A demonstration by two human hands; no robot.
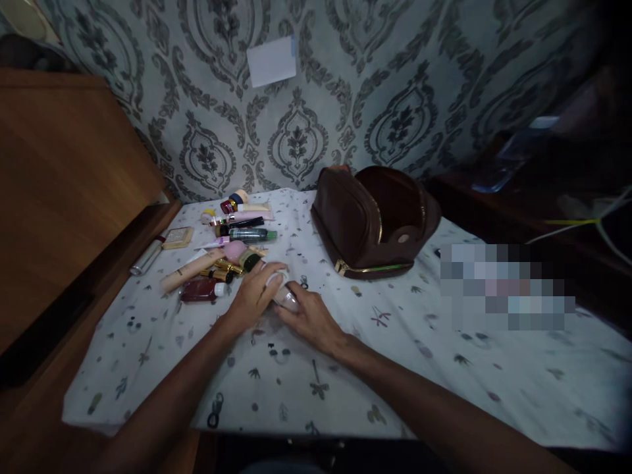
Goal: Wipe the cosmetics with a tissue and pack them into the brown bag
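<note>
Pale container, rounded and glossy with a whitish top, sits clasped between both hands above the cloth-covered worktop, left of the brown bag; the left hand closes over its top, the right hand grips its lower body; the bag looks smooth and leathery, its gold-toned zip parted; nearby lie a dark-red bottle with a white cap and a slim beige tube, whose marks are too small to read; printed cloth stretches between the forearms to the front edge, and a gap separates right hand and bag.
</note>
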